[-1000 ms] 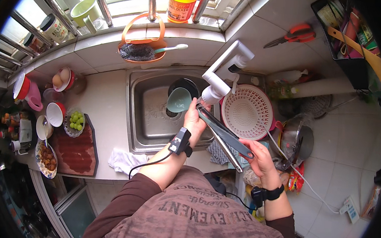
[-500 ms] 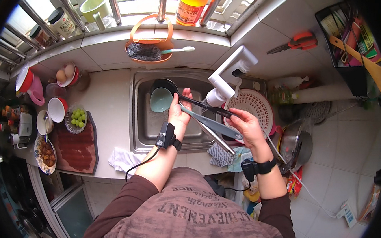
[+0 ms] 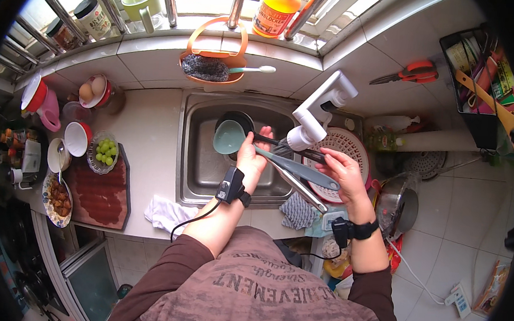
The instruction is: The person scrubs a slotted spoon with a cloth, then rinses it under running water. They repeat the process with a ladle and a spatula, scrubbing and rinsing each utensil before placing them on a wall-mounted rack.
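Observation:
Over the sink (image 3: pixel 187 173), my left hand (image 3: pixel 252 155) is closed round the handles of several utensils near their heads. One is a grey-green ladle (image 3: pixel 230 137), its bowl facing up. Behind it shows a black ladle (image 3: pixel 245 119), partly hidden by the green bowl. A metal handle (image 3: pixel 302 190) sticks out below them; its head is hidden. My right hand (image 3: pixel 344 174) pinches the black handle's end, and the grey-green handle's end lies by its palm. Water runs from the white tap (image 3: pixel 299 138) onto the handles.
A white-and-pink colander (image 3: pixel 353 146) stands right of the sink. An orange caddy (image 3: pixel 216 55) holds a scourer and brush on the wall behind. To the left are a red-brown board (image 3: pixel 97 191), grapes (image 3: pixel 107 153) and bowls. Cloths (image 3: pixel 170 214) lie along the front edge.
The ladles have shifted slightly to the right in the sink, with both hands moving along. The green bowl has tilted a little, and the view has shifted slightly.

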{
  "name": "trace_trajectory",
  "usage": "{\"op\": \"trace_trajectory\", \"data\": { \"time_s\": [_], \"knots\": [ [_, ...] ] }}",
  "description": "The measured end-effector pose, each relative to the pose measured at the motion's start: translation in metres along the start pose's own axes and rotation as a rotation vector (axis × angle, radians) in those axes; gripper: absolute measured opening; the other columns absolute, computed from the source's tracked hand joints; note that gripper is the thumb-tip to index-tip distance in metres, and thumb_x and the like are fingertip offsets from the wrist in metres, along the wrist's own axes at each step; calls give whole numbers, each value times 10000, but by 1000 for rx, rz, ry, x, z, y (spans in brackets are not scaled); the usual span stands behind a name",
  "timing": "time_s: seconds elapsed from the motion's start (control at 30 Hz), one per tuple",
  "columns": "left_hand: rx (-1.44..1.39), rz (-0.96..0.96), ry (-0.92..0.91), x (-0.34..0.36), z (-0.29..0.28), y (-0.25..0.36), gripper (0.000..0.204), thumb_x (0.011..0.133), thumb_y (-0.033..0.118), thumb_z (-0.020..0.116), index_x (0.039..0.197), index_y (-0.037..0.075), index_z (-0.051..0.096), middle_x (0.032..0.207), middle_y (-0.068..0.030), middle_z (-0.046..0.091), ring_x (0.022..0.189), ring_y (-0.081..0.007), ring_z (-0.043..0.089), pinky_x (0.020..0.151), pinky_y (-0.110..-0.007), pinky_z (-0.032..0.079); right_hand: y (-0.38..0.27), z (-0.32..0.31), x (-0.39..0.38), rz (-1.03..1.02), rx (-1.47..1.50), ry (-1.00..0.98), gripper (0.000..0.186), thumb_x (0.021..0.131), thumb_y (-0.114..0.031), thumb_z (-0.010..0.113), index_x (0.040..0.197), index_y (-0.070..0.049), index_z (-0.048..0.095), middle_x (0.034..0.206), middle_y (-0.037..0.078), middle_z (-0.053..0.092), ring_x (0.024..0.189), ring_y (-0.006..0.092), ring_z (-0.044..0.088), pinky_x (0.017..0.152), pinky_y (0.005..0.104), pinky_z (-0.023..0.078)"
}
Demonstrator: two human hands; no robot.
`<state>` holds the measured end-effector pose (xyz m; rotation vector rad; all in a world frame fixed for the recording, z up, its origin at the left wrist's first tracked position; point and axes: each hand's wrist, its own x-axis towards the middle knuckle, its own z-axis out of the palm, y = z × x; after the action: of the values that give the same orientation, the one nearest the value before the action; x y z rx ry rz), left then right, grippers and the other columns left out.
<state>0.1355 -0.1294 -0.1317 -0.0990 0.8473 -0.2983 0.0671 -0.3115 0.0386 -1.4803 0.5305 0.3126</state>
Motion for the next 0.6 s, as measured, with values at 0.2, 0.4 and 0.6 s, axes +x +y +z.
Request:
{"op": "trace_trajectory", "data": {
  "time_s": [0.2, 0.4, 0.6],
  "knots": [
    [106, -101, 57, -19, 1, -43, 285, 969, 223, 438, 1052, -38, 518, 1037, -165, 615, 936, -269, 619, 870, -380, 516, -9, -25, -49, -62, 38, 69, 247, 912, -81, 551, 1134, 22, 585, 948, 108, 650, 810, 163, 658, 722, 244, 537],
    [181, -190, -60, -55, -3, -79, 308, 983, 222, 387, 1094, -49, 482, 1043, -208, 619, 1007, -300, 607, 898, -377, 511, -3, -53, -93, -109, 76, 157, 235, 908, -65, 541, 1120, 27, 585, 959, 122, 653, 800, 162, 661, 706, 242, 538],
    [180, -225, -9, -76, -13, -98, 375, 946, 322, 502, 1010, -47, 509, 929, -186, 629, 907, -293, 611, 867, -400, 503, 7, -70, -126, -141, 108, 141, 224, 869, -51, 591, 1079, 27, 596, 955, 139, 653, 781, 190, 664, 711, 269, 548]
  ]
}}
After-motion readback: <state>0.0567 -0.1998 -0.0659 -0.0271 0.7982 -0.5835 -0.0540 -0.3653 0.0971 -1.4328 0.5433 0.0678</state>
